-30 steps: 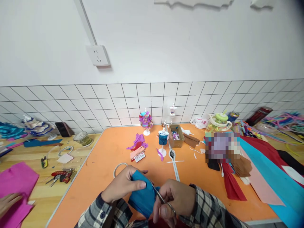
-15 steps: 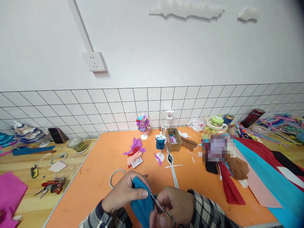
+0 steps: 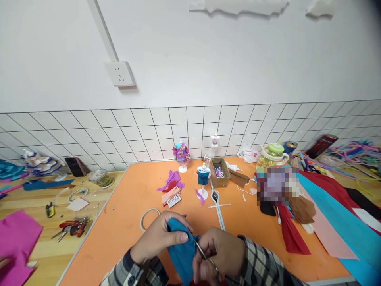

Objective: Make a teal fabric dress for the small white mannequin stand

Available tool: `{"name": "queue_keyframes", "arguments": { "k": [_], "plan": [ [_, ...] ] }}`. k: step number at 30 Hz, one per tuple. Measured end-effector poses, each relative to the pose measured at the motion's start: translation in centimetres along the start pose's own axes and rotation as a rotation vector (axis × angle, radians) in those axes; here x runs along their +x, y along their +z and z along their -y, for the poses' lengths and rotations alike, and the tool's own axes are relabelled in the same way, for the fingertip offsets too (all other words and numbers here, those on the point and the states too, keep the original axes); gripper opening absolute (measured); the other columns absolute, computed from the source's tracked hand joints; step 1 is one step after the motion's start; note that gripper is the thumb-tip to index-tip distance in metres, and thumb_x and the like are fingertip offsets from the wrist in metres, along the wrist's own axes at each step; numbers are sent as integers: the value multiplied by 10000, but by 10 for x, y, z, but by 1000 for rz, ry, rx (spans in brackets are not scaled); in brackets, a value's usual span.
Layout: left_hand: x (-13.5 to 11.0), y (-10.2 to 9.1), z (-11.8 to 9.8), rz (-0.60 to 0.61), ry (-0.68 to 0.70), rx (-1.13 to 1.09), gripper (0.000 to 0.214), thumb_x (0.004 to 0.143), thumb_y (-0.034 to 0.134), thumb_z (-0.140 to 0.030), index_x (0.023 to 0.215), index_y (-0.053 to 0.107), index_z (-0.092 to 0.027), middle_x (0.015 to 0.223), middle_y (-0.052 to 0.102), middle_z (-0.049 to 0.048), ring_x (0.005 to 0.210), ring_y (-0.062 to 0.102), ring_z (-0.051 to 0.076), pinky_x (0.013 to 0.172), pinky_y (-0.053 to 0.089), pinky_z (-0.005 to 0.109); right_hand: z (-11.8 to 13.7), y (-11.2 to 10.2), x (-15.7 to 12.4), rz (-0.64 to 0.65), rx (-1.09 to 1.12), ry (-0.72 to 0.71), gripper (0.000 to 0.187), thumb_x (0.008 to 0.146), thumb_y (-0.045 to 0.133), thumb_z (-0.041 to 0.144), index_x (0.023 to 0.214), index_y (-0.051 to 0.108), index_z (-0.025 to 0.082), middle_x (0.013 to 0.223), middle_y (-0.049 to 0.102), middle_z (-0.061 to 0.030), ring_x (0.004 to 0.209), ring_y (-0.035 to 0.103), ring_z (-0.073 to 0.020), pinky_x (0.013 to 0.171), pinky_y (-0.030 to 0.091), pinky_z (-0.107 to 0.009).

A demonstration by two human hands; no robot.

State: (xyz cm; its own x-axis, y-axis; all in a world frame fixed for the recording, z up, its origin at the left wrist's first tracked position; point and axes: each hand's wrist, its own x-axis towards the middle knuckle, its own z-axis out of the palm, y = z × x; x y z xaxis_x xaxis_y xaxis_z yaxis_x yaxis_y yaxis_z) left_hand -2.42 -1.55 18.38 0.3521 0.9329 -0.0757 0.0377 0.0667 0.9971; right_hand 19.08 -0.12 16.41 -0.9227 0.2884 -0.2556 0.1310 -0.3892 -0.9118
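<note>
My left hand (image 3: 159, 236) pinches a piece of teal fabric (image 3: 181, 256) between thumb and fingers, low in the middle of the view. Metal scissors (image 3: 201, 250) are gripped in my right hand (image 3: 223, 250), their blades at the fabric's right edge. How far the blades are apart is too small to tell. Beyond my hands stands a small white dress form (image 3: 203, 178) wrapped in teal cloth, with a purple scrap (image 3: 201, 197) at its base. A roll of tape (image 3: 143, 218) lies just past my left hand.
A decorated dress form (image 3: 181, 155), a bare one (image 3: 214, 143) and a cardboard box (image 3: 220, 178) stand toward the wall. Coloured fabric sheets (image 3: 321, 214) cover the right side, near a glass teapot (image 3: 272, 157). Pliers (image 3: 73, 228) and magenta fabric (image 3: 20, 238) lie left.
The view has shifted slightly, so the table things sit a little to the right. The scissors stay at the teal fabric's edge, and both hands keep their holds.
</note>
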Motion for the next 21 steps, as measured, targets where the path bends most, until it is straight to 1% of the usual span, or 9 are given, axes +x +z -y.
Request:
{"name": "queue_keyframes", "arguments": {
  "k": [2, 3, 6, 9, 14, 18, 21],
  "plan": [
    [-1, -1, 6, -31, -12, -42, 385, 629, 797, -472, 817, 740, -141, 799, 725, 71, 763, 640, 208, 806, 489, 346, 0, 2, 1, 2, 32, 6, 553, 664, 722, 594, 852, 713, 73, 478, 491, 46, 381, 423, -24, 397, 367, -119],
    [-2, -1, 9, -40, -17, -62, 369, 636, 795, -461, 808, 741, -140, 791, 724, 73, 769, 639, 210, 786, 492, 336, 0, 3, 1, 9, 51, 2, 565, 654, 725, 601, 854, 710, 72, 483, 494, 46, 378, 428, -23, 396, 374, -117],
    [-2, 1, 15, -20, -18, -91, 307, 652, 796, -424, 739, 739, -136, 747, 715, 67, 758, 629, 195, 817, 478, 333, 0, 4, 2, 48, 93, -19, 620, 635, 712, 641, 872, 699, 68, 525, 517, 37, 376, 434, -15, 392, 387, -112],
    [-1, 3, 13, 15, -12, -96, 306, 648, 799, -424, 722, 736, -134, 751, 707, 65, 752, 619, 188, 820, 473, 333, 1, 5, 3, 80, 110, -37, 632, 636, 703, 651, 874, 697, 66, 522, 506, 43, 369, 431, -11, 381, 376, -102],
    [0, 4, 8, 28, 5, -105, 279, 663, 794, -402, 734, 730, -140, 736, 691, 52, 736, 603, 173, 800, 469, 321, 4, 5, 2, 54, 101, -30, 547, 660, 729, 589, 826, 704, 68, 454, 458, 63, 362, 429, -22, 367, 361, -97],
    [0, 6, 7, 89, 16, -110, 291, 650, 802, -414, 708, 726, -139, 716, 677, 41, 723, 592, 163, 819, 459, 326, 2, 5, 0, 108, 123, -13, 629, 611, 724, 645, 859, 711, 68, 494, 506, 45, 382, 436, -19, 385, 373, -105],
    [0, 6, 6, 88, 16, -100, 300, 652, 801, -416, 708, 720, -133, 713, 672, 40, 717, 585, 159, 828, 456, 330, 0, 4, -1, 71, 99, -21, 588, 636, 729, 615, 845, 714, 66, 486, 516, 41, 370, 435, -19, 372, 348, -102]
  ]
}}
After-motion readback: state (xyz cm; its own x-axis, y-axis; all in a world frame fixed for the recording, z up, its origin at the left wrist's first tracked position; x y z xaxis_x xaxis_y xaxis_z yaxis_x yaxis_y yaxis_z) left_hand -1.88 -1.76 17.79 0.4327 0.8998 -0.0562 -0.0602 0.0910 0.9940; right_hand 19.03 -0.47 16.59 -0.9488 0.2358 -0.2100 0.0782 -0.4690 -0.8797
